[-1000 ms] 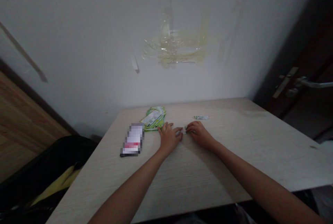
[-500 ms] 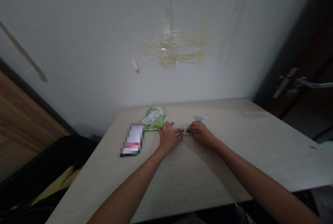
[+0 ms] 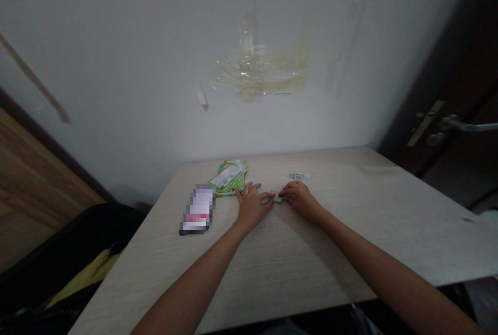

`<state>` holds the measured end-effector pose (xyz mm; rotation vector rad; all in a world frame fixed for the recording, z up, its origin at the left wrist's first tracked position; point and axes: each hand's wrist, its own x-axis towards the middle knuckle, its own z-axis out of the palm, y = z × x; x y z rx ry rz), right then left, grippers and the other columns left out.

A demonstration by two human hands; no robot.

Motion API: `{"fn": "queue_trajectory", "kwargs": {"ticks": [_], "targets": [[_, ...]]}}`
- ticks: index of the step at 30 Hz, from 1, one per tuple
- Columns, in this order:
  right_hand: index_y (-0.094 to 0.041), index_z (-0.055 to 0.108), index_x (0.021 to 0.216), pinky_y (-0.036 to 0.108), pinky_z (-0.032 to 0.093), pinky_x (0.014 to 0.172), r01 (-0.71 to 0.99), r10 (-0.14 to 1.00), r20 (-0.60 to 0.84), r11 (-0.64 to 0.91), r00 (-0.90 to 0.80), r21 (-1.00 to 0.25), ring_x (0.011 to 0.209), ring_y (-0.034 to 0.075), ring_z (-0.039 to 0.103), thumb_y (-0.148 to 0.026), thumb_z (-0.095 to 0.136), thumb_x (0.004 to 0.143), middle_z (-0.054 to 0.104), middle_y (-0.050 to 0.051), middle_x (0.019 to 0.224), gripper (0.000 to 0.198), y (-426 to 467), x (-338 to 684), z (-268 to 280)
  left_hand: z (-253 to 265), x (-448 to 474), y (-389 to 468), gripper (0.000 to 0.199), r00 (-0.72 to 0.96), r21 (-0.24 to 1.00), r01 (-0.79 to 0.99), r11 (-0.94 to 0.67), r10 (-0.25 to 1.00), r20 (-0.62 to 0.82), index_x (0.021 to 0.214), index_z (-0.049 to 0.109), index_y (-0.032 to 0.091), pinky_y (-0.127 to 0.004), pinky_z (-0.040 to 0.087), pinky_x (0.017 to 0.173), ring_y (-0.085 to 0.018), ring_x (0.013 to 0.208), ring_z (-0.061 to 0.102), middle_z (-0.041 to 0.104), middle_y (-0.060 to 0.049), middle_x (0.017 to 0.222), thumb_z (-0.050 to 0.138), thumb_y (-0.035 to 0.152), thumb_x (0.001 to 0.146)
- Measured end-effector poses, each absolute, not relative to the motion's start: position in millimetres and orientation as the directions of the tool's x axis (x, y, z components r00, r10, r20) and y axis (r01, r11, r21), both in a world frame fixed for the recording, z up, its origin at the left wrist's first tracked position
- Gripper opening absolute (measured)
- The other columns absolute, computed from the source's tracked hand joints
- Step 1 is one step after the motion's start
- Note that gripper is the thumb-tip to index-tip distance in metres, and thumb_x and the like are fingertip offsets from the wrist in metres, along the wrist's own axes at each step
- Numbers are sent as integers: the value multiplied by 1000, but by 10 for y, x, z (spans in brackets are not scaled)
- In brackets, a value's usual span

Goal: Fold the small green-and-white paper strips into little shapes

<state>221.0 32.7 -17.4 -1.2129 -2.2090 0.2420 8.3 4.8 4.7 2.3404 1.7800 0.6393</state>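
"What's the biggest thing from where you stand?"

"The pale grey wall point(image 3: 136, 75). The light wood-grain table point(image 3: 272, 278) has its far edge along it."

"And the arms?"

"Bare, both reaching in over the near edge and slanting towards each other. The left forearm point(image 3: 194, 278) angles right, the right forearm point(image 3: 373, 257) angles left, and the two hands nearly meet, slightly apart, nearer the far edge."

"How are they posed?"

"Backs up, low to the surface. The left hand point(image 3: 252, 208) fans its outer fingers, forefinger and thumb stretched inward; whether those two pinch or only press, I can't tell. The right hand point(image 3: 301, 201) is bunched, fingertips closed together."

"What's beside them?"

"Towards the far left corner, a crumpled green-and-white printed packet point(image 3: 229, 177). The left hand's outer fingers overlap its near side from here; I can't tell if they touch. Just nearer, by the left edge, lies a blurred-out pale oblong point(image 3: 199, 208), dark at its near end."

"Smaller still?"

"Beyond the right hand, towards the far edge, a narrow green-and-white strip point(image 3: 301, 176). Smallest is a little pale-and-green scrap point(image 3: 276, 196) between the hands: left fingertips at its left end, right fingertips gripping its right."
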Motion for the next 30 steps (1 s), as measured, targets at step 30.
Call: {"fn": "queue_trajectory", "kwargs": {"ticks": [30], "targets": [[-24, 74, 95, 42, 30, 100, 895, 937, 314, 264, -151, -360, 114, 27, 46, -42, 57, 93, 66, 8, 105, 25, 202, 2036, -104, 59, 120, 76, 16, 75, 452, 867, -209, 952, 296, 85, 77, 32, -69, 5, 114, -30, 135, 41, 63, -3, 129, 66, 42, 86]]}}
